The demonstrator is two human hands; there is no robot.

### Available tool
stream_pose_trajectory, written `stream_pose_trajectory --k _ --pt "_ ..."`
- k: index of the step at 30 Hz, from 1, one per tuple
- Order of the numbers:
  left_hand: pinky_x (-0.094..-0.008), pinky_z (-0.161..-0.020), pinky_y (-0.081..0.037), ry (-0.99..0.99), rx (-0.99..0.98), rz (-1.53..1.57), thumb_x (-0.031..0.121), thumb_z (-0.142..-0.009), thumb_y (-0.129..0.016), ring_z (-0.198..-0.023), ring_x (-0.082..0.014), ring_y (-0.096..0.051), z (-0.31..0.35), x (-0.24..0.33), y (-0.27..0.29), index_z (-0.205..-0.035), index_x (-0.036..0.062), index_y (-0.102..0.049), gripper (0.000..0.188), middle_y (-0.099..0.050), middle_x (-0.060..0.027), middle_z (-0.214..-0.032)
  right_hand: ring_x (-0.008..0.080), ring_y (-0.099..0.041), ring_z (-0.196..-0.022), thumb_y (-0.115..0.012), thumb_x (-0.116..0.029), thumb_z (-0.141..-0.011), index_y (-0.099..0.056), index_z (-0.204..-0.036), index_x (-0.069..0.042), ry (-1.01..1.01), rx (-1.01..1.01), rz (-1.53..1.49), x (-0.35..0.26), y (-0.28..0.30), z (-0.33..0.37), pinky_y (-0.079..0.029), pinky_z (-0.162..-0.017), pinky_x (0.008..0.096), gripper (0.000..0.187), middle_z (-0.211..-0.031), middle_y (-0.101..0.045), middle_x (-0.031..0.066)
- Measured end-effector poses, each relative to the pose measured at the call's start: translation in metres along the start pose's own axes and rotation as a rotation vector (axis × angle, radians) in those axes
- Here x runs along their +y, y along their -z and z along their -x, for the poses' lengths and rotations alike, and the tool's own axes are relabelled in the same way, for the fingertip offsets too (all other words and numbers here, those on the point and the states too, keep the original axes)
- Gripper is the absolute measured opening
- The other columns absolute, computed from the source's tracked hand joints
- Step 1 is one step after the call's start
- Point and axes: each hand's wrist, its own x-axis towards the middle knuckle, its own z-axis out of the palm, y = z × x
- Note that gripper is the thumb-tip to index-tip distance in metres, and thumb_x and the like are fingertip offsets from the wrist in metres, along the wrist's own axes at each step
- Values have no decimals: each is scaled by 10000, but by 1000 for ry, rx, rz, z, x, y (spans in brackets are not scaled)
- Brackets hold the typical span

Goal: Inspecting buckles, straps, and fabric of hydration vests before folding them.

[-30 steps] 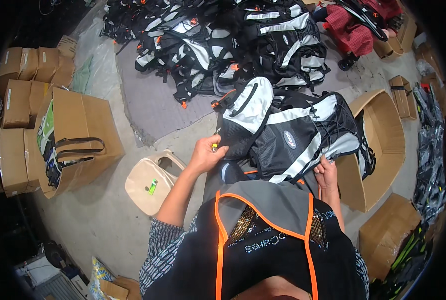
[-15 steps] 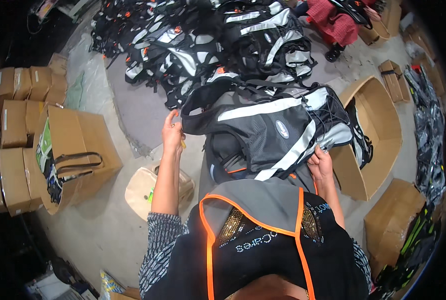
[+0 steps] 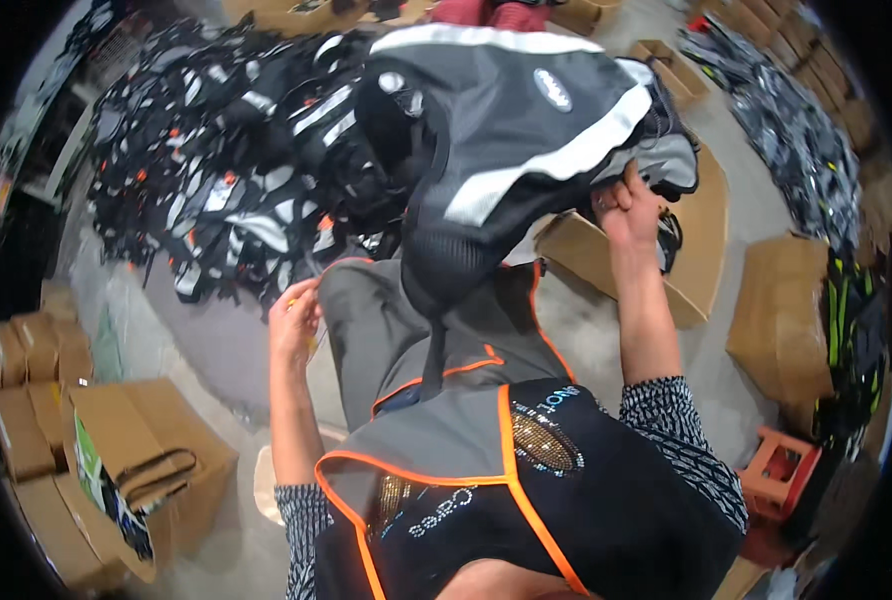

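A black and grey backpack with pale reflective bands and an oval badge is held up in front of me, tilted over the floor. My right hand grips its lower right part, near the light grey side pocket. A black strap hangs from it over my grey apron, which has orange edging. My left hand is apart from the backpack, beside the apron's left edge. Its fingers are curled round a small yellow thing, mostly hidden, whose kind I cannot make out.
A large heap of black and grey bags covers the floor at far left. An open carton stands beyond my right hand. Cartons are stacked at left, near an open carton. An orange plastic stool is at right.
My right hand has lifted the backpack up and away from me, turning it. My left hand has come away from the backpack, to its lower left. The view has shifted too.
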Motion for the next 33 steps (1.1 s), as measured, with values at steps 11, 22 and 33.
stream_pose_trajectory --k 11,22,33 --pt "-150 -381 -283 135 43 49 109 -833 -573 -458 -47 -422 -24 -59 36 -1058 45 -589 234 -539 -13 -621 78 -271 -480 -438 -123 -960 -524 -799 -80 478 130 87 -181 96 -26 -258 -524 231 188 -486 -302 -39" --pt "-158 -403 -296 219 160 -138 80 -818 -542 -465 -49 -416 -16 -42 9 -1011 58 -601 203 -554 -22 -634 108 -340 -451 -523 -130 -868 -569 -824 -68 226 675 449 -218 298 -50 -298 -436 252 89 -538 -409 8" --pt "-174 -387 -278 114 226 -146 58 -819 -544 -444 -53 -384 -17 -32 -14 -993 51 -602 184 -564 -41 -663 114 -405 -453 -632 -113 -745 -659 -828 -74 -56 770 873 33 286 -74 -322 -393 232 95 -613 -525 8"
